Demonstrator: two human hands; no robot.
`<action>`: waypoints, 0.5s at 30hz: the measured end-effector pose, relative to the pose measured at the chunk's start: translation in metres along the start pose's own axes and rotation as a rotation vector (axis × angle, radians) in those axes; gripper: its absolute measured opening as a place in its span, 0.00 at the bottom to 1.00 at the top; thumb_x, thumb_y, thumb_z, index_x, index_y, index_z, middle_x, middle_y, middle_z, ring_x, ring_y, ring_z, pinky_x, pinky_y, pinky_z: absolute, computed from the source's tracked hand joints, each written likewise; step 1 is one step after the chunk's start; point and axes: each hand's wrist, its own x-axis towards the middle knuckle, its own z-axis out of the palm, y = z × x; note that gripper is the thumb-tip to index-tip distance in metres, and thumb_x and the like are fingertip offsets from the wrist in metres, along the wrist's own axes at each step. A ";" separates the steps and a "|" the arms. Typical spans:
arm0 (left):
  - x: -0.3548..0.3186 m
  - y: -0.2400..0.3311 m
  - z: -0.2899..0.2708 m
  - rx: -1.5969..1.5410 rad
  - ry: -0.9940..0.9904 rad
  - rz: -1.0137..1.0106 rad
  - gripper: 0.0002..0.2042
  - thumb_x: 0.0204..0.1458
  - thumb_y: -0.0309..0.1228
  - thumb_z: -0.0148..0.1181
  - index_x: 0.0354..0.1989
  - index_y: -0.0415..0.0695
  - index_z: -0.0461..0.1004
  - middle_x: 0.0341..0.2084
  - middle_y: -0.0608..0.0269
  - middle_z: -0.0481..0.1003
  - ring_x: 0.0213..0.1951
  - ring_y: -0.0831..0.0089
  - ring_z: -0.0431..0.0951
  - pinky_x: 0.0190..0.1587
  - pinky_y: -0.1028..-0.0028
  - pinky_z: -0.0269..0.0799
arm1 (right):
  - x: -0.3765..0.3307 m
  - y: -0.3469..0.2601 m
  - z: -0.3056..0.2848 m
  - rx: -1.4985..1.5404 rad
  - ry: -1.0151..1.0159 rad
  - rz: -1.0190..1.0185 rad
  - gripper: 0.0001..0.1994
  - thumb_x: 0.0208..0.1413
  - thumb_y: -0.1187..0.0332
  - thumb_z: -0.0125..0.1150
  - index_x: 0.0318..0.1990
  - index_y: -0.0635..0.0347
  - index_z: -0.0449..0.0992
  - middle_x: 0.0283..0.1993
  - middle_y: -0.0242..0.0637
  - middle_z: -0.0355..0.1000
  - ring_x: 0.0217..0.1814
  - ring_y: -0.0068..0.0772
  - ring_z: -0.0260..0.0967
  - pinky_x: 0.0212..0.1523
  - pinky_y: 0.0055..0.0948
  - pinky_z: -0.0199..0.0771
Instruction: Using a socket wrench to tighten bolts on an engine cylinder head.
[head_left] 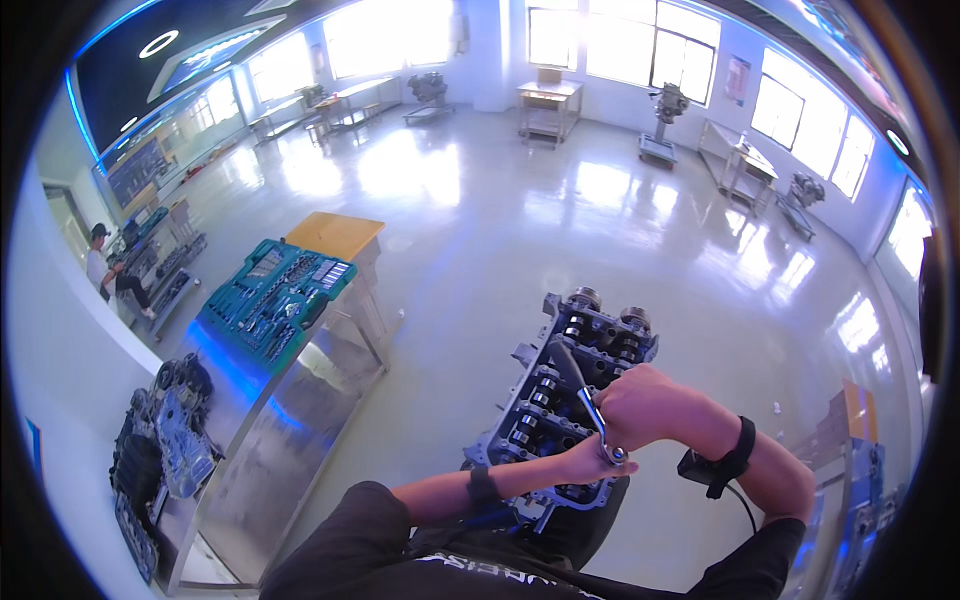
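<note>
Head view: both bare hands meet over a ratchet wrench (597, 412), which slants up and away from them, its dark, matte handle narrowing into a polished steel shaft and a rounded head. The left hand (590, 462) is closed around that rounded head, its thumb laid along the near side. The right hand (645, 400) is curled into a tight fist at the shaft, just beyond the left hand, and has hold of the wrench there — its fingertips are hidden underneath. Below the hands lies a cylinder head (540, 405), a long casting of dull silver metal with bolted edges. Its open top shows smooth, shiny cam lobes in rows between dark hollows, and 2 round metal wheels (585, 297) sit at the end farthest from the hands.

Left of the hands stands a surface (300, 415) with flat, reflective metal sides. On it a teal plastic tool case (262, 305) lies open, its moulded recesses filled with bright metal sockets and slim tools. Nearer on that side — left of the left forearm — rough, dark and silver engine parts (180, 425) are heaped. Glossy pale floor (450, 250) spreads beyond the hands, mirroring the windows (650, 45).
</note>
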 end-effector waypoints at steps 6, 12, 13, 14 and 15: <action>-0.007 -0.014 0.002 0.004 0.145 0.124 0.12 0.53 0.34 0.61 0.22 0.43 0.69 0.16 0.75 0.65 0.24 0.87 0.62 0.25 0.75 0.58 | 0.015 -0.040 -0.023 -0.016 -0.082 -0.266 0.07 0.35 0.66 0.53 0.18 0.58 0.75 0.20 0.34 0.70 0.21 0.40 0.71 0.22 0.35 0.68; -0.002 -0.019 0.003 -0.003 0.139 0.155 0.13 0.53 0.34 0.61 0.21 0.42 0.70 0.16 0.75 0.66 0.25 0.87 0.62 0.25 0.74 0.59 | -0.007 -0.052 -0.005 0.075 0.022 -0.397 0.09 0.39 0.65 0.53 0.16 0.58 0.74 0.17 0.36 0.69 0.20 0.42 0.71 0.20 0.37 0.68; -0.002 -0.020 0.000 0.004 0.142 0.160 0.13 0.53 0.34 0.61 0.21 0.41 0.71 0.16 0.74 0.66 0.25 0.87 0.62 0.25 0.74 0.59 | -0.011 -0.054 -0.003 0.134 0.025 -0.394 0.10 0.39 0.64 0.54 0.16 0.59 0.75 0.16 0.38 0.69 0.20 0.43 0.71 0.20 0.38 0.69; -0.002 -0.021 -0.003 0.014 0.138 0.172 0.13 0.53 0.34 0.61 0.21 0.41 0.71 0.16 0.74 0.66 0.25 0.87 0.62 0.26 0.74 0.59 | -0.016 -0.056 -0.002 0.135 0.015 -0.397 0.10 0.39 0.64 0.54 0.16 0.59 0.75 0.16 0.38 0.69 0.20 0.43 0.71 0.20 0.38 0.69; -0.002 -0.022 -0.007 0.028 0.134 0.183 0.13 0.53 0.34 0.61 0.21 0.41 0.71 0.16 0.74 0.66 0.25 0.88 0.62 0.26 0.74 0.59 | -0.021 -0.058 -0.001 0.144 0.016 -0.412 0.10 0.40 0.65 0.53 0.16 0.58 0.75 0.16 0.37 0.69 0.20 0.42 0.71 0.20 0.38 0.69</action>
